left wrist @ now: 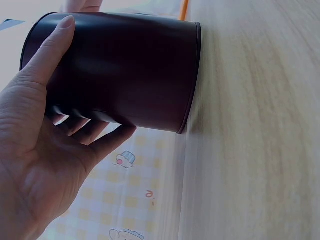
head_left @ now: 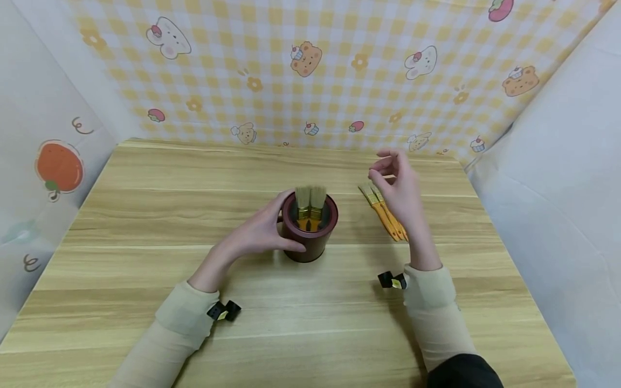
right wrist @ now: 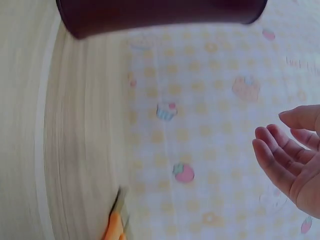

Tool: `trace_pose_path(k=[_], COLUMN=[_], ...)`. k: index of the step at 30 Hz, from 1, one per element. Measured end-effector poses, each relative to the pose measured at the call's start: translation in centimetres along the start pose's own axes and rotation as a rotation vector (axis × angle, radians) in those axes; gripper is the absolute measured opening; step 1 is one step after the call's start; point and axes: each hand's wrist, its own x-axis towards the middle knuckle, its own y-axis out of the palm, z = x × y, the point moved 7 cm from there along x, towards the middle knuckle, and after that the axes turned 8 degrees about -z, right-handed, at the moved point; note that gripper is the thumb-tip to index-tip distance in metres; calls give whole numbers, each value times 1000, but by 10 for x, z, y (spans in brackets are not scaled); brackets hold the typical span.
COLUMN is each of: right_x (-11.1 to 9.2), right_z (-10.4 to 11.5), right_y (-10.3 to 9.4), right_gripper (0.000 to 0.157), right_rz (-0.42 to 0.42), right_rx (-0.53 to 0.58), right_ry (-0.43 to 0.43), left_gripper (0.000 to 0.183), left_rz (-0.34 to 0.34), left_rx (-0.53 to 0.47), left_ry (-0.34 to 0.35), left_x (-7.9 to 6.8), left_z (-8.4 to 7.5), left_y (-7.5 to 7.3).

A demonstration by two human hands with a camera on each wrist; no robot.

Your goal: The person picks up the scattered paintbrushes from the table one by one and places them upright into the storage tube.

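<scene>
Head: two brushes (head_left: 317,200) in cup (head_left: 316,247)

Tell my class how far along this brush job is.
Done, apparently: two upright brushes stand bristles-up in the cup. In hand: the left hand grips the cup; the right hand holds nothing. Left, probably: the loose brushes lying on the table, if they belong in the cup.
</scene>
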Motion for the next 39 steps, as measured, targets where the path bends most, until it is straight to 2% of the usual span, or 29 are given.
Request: trace_pose_path(k=[4, 8, 12, 21, 28, 39], right_x=[5, 9, 9, 3, -5, -13], right_z=[-17, -34, -53, -86, -99, -105], right_y=[-5, -5, 0, 12, 20, 28], right_gripper=[37, 40, 46, 59, 68, 69], right_rz=[13, 61, 137, 365, 512, 601], right_rx=[-69, -148, -222, -327, -360, -401], right_ry=[45, 78, 123, 228, 293, 291], left_gripper=[117, 117, 117, 117, 118, 118], left_rz=[0, 1, 1, 5, 4, 6], left_rx=[-1, -2, 2, 6, 23, 7], left_ry=[7, 4, 1, -4, -10, 4], left_x=[0, 0, 0, 0, 0, 0], left_z=[0, 1, 1, 1, 1, -1], left_y=[0, 0, -1, -1, -1, 0])
